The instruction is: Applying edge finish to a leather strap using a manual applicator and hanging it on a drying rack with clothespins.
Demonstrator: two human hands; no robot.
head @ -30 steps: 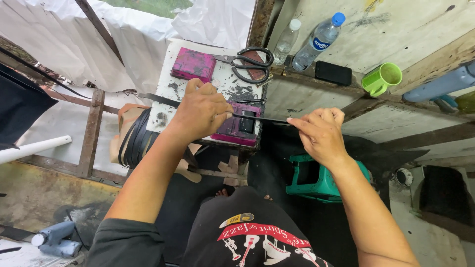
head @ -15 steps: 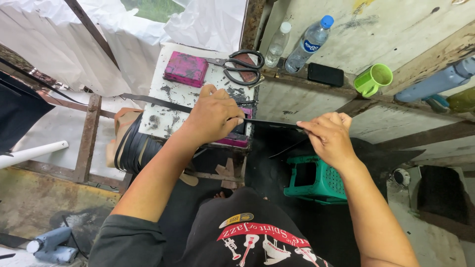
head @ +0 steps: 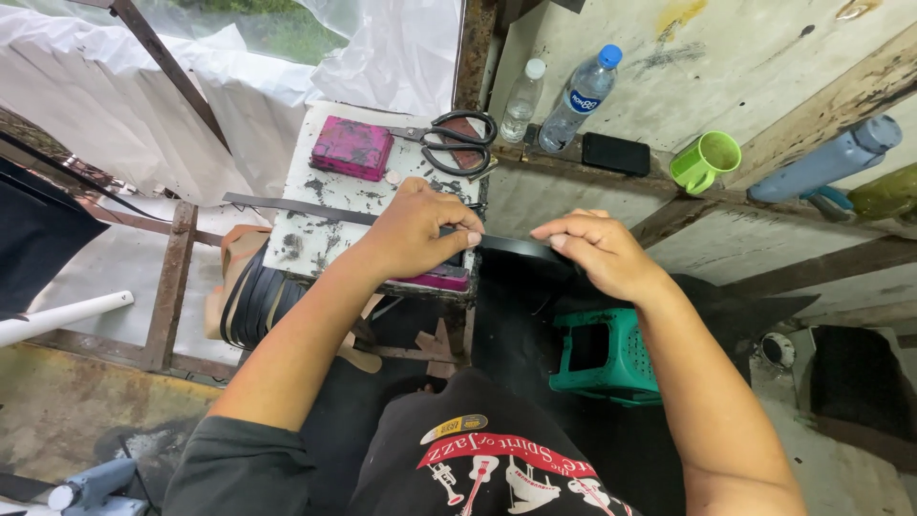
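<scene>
Strap: a long black strip (head: 306, 208) lies across the small white bench (head: 296, 244), running from its left edge past its right edge — both hands hold it there.
Left hand: the left hand (head: 420, 229) presses the strip near the bench's right edge, fingers closed over it, seemingly to pin it flat.
Right hand: the right hand (head: 597, 250) pinches the free end beyond the bench, probably keeping it taut.
Bench top: a pink block (head: 351, 146) at the far edge, black scissors (head: 458, 140) in the far right corner.
Ledge beyond: two clear bottles (head: 559, 93) — one blue-capped with a blue label band — a dark phone (head: 616, 153), a green mug (head: 705, 161).
</scene>
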